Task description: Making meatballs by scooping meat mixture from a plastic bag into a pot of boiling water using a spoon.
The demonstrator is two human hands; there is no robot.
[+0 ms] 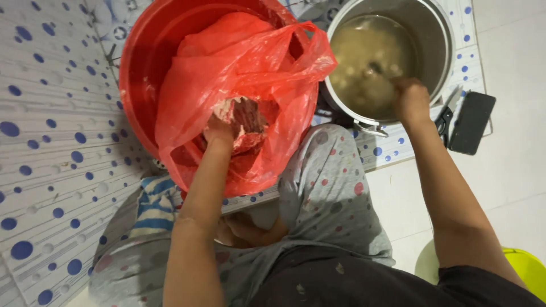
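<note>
My left hand (219,132) reaches into a red plastic bag (239,74) and is closed on a piece of raw meat (247,119) inside it. The bag sits in a red plastic tub (136,74) on the floor. My right hand (410,99) is at the near rim of a steel pot (438,40) filled with cloudy brownish water (369,54); its fingers dip toward the liquid and seem to hold something pale, though I cannot tell what. I sit on the floor with my knees in grey dotted trousers (330,187) under the tub.
A black rectangular object (471,122) and a pair of scissors (445,116) lie to the right of the pot on a dotted mat. Dotted tiled wall fills the left. A yellow-green container (526,270) shows at the bottom right.
</note>
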